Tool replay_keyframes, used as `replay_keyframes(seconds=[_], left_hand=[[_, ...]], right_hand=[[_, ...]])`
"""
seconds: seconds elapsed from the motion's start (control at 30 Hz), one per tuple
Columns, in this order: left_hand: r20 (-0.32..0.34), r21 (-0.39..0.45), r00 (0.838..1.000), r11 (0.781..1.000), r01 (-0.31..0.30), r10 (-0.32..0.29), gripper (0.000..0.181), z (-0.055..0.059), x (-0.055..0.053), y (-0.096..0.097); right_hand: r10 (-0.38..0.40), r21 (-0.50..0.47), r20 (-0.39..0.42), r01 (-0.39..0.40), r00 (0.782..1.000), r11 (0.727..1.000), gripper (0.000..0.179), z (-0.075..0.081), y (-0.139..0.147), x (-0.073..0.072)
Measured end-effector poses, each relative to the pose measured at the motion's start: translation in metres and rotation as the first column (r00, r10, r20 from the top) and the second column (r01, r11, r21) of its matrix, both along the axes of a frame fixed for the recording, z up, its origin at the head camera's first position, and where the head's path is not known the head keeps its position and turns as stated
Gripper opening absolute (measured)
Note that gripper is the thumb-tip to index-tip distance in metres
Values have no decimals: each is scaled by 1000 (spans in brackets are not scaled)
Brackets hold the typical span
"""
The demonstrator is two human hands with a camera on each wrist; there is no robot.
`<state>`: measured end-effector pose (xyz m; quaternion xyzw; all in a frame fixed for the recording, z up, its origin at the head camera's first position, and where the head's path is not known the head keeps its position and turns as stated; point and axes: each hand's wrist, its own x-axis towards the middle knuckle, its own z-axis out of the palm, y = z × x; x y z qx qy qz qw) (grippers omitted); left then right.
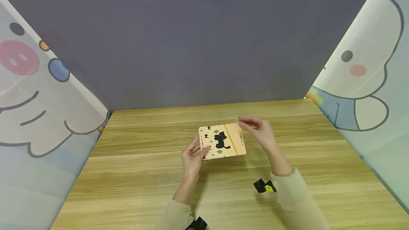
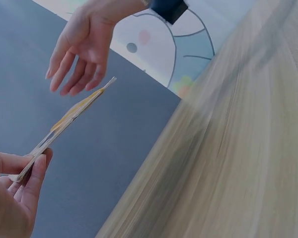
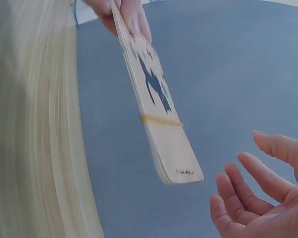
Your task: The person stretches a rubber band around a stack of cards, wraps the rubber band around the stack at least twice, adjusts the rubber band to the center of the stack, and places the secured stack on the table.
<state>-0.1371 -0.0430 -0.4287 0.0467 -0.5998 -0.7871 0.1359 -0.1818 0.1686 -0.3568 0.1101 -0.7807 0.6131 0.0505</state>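
A thin cream booklet [image 1: 211, 141] with rounded corners carries a black cat, green leaves and fine lines on its cover. Across it, toward the right end, runs a yellow elastic band [image 1: 230, 139]. My left hand [image 1: 192, 161] grips the booklet's left end, thumb on the cover and fingers beneath, holding it raised and tilted. Edge-on in the left wrist view, several layers show and the band [image 2: 72, 113] bulges off the cover. Just beyond the free end, my right hand [image 1: 260, 132] hovers with loosely bent fingers; the right wrist view shows a gap between that hand [image 3: 268, 198] and the booklet [image 3: 174, 153].
A wood-grain table [image 1: 137, 173] lies below, with a grey panel [image 1: 204, 45] upright behind it. Cartoon-printed curtains [image 1: 32, 116] stand at both sides. Black wrist devices [image 1: 260, 185] sit at both cream sleeves [image 1: 294, 198].
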Motion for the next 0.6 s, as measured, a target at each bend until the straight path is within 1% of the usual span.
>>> replay_keyframes(seconds=[0.07,0.1,0.13,0.17,0.2,0.27,0.3,0.33,0.37,0.4,0.43,0.5,0.57,0.6], left_hand=[[-32,3,999,1000,-12,12,56,-2,-2,-1],[-69,13,998,1000,-4,5,56,-11,-6,-2],[-86,14,996,1000,-8,9,56,-12,-7,-3],[-99,17,995,1000,-8,9,56,-14,-8,-4],[-80,9,997,1000,-16,16,57,-15,-9,-4],[-106,21,994,1000,-3,5,57,-24,-14,-7],[-103,24,995,1000,-6,9,57,-24,-15,-7],[-80,19,997,1000,-19,20,56,-16,-12,-7],[-78,25,997,999,-19,21,56,-15,-12,-7],[-77,34,997,999,-18,21,56,-12,-11,-7],[-78,46,997,999,-18,21,56,-8,-10,-7],[-59,53,998,998,-27,30,56,3,-6,-6],[-60,57,998,998,-28,32,55,7,-5,-7],[-55,59,998,998,-29,32,56,8,-5,-7]], right_hand=[[0,-63,-12,-1,1000,998,35,-7,0,3],[27,-125,-28,-31,999,992,33,-29,5,-5],[43,-175,-49,-51,998,983,31,-42,7,-8],[44,-199,-49,-53,998,979,30,-53,9,-10],[51,-233,-51,-62,997,970,28,-65,10,-13],[74,-292,-80,-94,994,952,27,-94,14,-20],[85,-314,-84,-107,993,943,26,-101,15,-20],[74,-310,-77,-94,994,946,25,-92,12,-10],[68,-309,-70,-86,995,947,26,-100,11,-11],[75,-325,-81,-98,994,941,26,-110,12,-12],[76,-330,-84,-99,994,939,26,-120,12,-13],[59,-337,-47,-71,997,939,26,-131,11,-11],[31,-325,-27,-38,999,945,28,-152,11,-15],[23,-329,-6,-24,1000,944,28,-153,10,-12]])
